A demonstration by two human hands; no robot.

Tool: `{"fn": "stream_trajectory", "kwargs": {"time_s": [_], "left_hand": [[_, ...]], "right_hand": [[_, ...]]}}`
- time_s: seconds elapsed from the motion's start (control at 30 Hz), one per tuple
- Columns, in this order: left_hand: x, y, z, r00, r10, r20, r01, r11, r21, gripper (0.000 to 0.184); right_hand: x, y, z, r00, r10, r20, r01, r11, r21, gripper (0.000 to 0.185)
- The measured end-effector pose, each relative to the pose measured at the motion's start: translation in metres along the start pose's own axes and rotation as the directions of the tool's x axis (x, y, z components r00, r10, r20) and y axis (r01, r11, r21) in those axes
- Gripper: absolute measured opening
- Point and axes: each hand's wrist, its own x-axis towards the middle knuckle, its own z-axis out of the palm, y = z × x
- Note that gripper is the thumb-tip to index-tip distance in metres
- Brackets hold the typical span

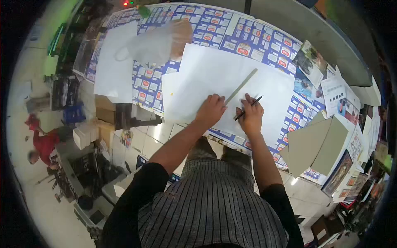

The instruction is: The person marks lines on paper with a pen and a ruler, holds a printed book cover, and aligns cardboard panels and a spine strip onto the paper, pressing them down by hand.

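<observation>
A large white sheet [198, 78] lies on the table in front of me. A narrow grey-green strip [242, 86], perhaps a ruler, rests slantwise across it. My left hand [211, 110] is laid flat on the sheet, its fingertips at the near end of the strip; nothing shows in its grasp. To the right of the strip, my right hand [252, 115] is closed around a black pen [256, 101] and rests on the paper. The pen's lower end is near the thumb, and I see no clear mark on the sheet.
A blue patterned covering [211, 20] lies over the table. Left stand a white board [115, 58] and a clear plastic bag [155, 43]. Grey cardboard pieces [316, 144] and printed papers [341, 95] lie right. A person in red [44, 142] is at far left.
</observation>
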Motion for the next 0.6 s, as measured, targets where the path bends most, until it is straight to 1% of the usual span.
{"fn": "stream_trajectory", "kwargs": {"time_s": [0.03,0.1,0.23,0.3,0.33,0.37,0.4,0.43,0.47,0.5,0.53,0.57,0.6], "left_hand": [[-0.001,0.003,0.007,1.000,0.001,-0.008,-0.001,1.000,0.002,0.040],[0.000,0.011,0.011,0.996,-0.065,-0.057,0.070,0.994,0.086,0.036],[0.005,0.014,0.002,0.993,-0.062,-0.102,0.067,0.996,0.053,0.031],[0.013,0.010,-0.010,0.976,-0.200,0.080,0.207,0.975,-0.080,0.029],[0.012,0.008,-0.015,0.977,-0.203,0.068,0.209,0.975,-0.082,0.029],[0.008,0.006,-0.018,0.954,-0.257,0.153,0.299,0.839,-0.455,0.030],[0.005,0.005,-0.019,0.930,-0.265,0.254,0.363,0.559,-0.745,0.030],[0.003,0.011,-0.031,0.931,-0.264,0.253,0.361,0.554,-0.750,0.030],[0.001,0.016,-0.043,0.899,-0.251,0.358,0.435,0.433,-0.789,0.033],[0.000,0.020,-0.052,0.861,-0.225,0.457,0.507,0.307,-0.805,0.037],[-0.002,0.020,-0.051,0.860,-0.230,0.455,0.508,0.301,-0.807,0.037],[-0.003,0.021,-0.049,0.879,-0.200,0.434,0.474,0.255,-0.843,0.037],[-0.003,0.022,-0.046,0.895,-0.171,0.411,0.441,0.207,-0.874,0.038]], "right_hand": [[-0.002,0.000,0.002,1.000,-0.006,-0.005,0.006,1.000,-0.002,0.041],[0.000,-0.002,0.001,1.000,-0.006,-0.011,0.006,1.000,-0.023,0.041],[-0.002,-0.002,-0.002,1.000,-0.014,-0.022,0.013,0.999,-0.035,0.041],[0.009,-0.004,-0.009,0.999,0.021,0.026,-0.022,0.999,0.029,0.042],[0.016,-0.007,-0.014,1.000,0.009,0.022,-0.009,1.000,0.027,0.042],[0.021,-0.009,-0.020,0.983,0.166,0.082,-0.180,0.963,0.202,0.042],[0.026,-0.009,-0.026,0.937,0.308,0.168,-0.349,0.868,0.355,0.041],[0.031,-0.007,-0.026,0.937,0.306,0.168,-0.347,0.871,0.348,0.041],[0.040,-0.005,-0.025,0.939,0.314,0.139,-0.338,0.780,0.526,0.041],[0.050,-0.004,-0.022,0.939,0.324,0.113,-0.309,0.660,0.685,0.041],[0.064,-0.012,-0.035,0.885,0.387,0.259,-0.444,0.535,0.719,0.041],[0.076,-0.015,-0.039,0.885,0.383,0.265,-0.446,0.536,0.717,0.041],[0.087,-0.016,-0.040,0.915,0.340,0.218,-0.387,0.582,0.715,0.044]]}}
